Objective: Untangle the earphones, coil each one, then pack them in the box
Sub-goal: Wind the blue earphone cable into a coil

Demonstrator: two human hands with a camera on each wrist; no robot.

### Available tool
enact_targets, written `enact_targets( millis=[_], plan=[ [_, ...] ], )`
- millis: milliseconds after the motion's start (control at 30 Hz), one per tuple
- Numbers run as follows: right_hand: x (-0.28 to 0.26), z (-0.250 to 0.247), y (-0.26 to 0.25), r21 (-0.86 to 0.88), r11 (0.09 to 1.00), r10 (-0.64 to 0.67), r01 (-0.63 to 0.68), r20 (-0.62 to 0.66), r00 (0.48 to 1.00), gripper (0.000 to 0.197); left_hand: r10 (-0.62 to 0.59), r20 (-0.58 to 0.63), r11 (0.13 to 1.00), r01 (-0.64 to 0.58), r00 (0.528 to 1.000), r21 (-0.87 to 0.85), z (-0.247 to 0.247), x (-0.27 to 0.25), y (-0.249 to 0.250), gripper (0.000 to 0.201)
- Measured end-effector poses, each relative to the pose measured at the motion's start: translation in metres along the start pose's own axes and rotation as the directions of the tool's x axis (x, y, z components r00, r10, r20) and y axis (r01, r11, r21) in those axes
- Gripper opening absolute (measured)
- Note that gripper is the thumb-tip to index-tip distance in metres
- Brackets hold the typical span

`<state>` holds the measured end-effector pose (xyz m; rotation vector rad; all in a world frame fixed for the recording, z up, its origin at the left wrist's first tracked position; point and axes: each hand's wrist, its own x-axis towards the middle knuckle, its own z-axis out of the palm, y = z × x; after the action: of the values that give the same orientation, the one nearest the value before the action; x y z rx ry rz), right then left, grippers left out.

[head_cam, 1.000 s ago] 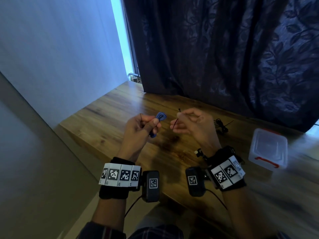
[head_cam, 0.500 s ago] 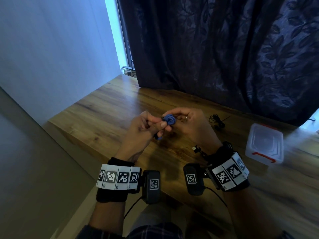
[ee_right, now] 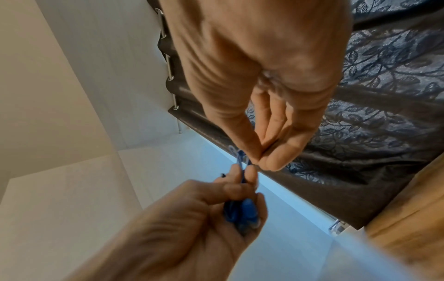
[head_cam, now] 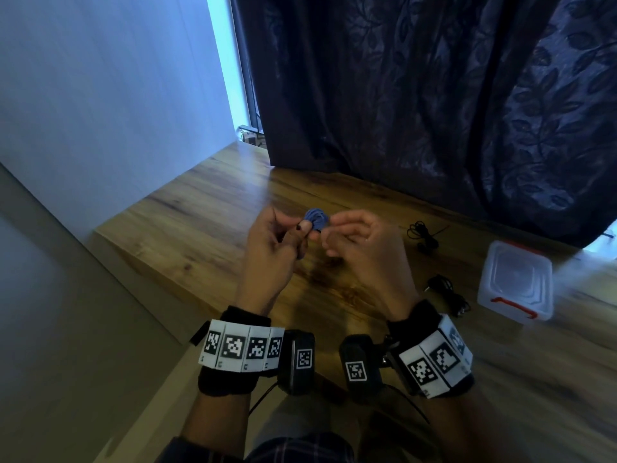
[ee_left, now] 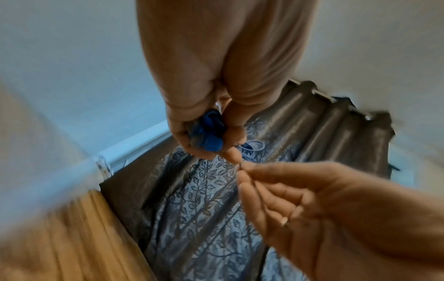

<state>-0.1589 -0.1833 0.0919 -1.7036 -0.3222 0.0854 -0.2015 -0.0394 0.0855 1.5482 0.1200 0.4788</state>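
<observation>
A blue earphone (head_cam: pixel 316 219), wound into a small coil, is held above the wooden table (head_cam: pixel 200 235). My left hand (head_cam: pixel 302 229) grips the coil between thumb and fingers; in the left wrist view the blue earphone (ee_left: pixel 209 133) sits in the curled left hand (ee_left: pixel 216 146). My right hand (head_cam: pixel 329 228) is just right of the coil and pinches a thin loose cable end (ee_left: pixel 254 188) that runs off it. In the right wrist view the right hand (ee_right: pixel 259 161) meets the left hand (ee_right: pixel 245 176) over the blue earphone (ee_right: pixel 240 211).
Two black earphones lie on the table to the right, one tangled (head_cam: pixel 422 233) further back, one (head_cam: pixel 445 292) nearer. A closed clear plastic box (head_cam: pixel 516 285) with red latches stands at the far right. A dark leaf-patterned curtain (head_cam: pixel 434 95) hangs behind the table.
My right hand, holding the thin cable end apart from the coil a second ago, has come in beside the coil. The coil sits more upright in my left fingers.
</observation>
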Motion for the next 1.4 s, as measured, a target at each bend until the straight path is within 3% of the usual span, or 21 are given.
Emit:
enact_targets(
  millis=[133,367,533,700,833,1000,1400],
  plan=[
    [-0.006,0.008,-0.002,0.065,0.994,0.095,-0.09,-0.072,0.993,0.031,0.045,-0.03,0.992,-0.041,0.999,0.12,0.002,0.001,-0.003,0.015],
    [-0.013,0.016,-0.008,0.062,0.987,0.148,-0.149,0.016,0.989,0.031,0.005,-0.076,0.999,-0.003,0.997,0.032,0.004,0.002,0.001,0.009],
    [-0.019,0.015,-0.012,-0.131,0.99,-0.061,0.05,-0.08,0.995,0.031,0.016,-0.094,0.998,-0.009,0.995,0.068,0.006,0.003,-0.003,0.01],
    [-0.026,0.027,-0.006,-0.23,0.929,-0.336,0.29,-0.196,0.921,0.033,0.019,-0.11,0.997,-0.01,0.994,0.082,0.007,0.004,-0.006,0.006],
    [-0.024,0.029,0.0,-0.206,0.918,-0.387,0.34,-0.265,0.883,0.026,-0.02,-0.092,1.0,0.02,0.996,-0.003,0.004,0.002,-0.003,0.006],
    [-0.018,0.028,0.002,-0.312,0.853,-0.496,0.419,-0.233,0.836,0.013,-0.027,-0.084,0.997,0.021,0.996,-0.073,0.005,0.001,-0.002,0.003],
    [-0.025,0.021,-0.003,-0.17,0.94,-0.316,0.295,-0.109,0.943,0.019,-0.011,-0.128,0.998,0.003,0.992,-0.067,0.002,0.001,0.002,0.005]
  ],
)
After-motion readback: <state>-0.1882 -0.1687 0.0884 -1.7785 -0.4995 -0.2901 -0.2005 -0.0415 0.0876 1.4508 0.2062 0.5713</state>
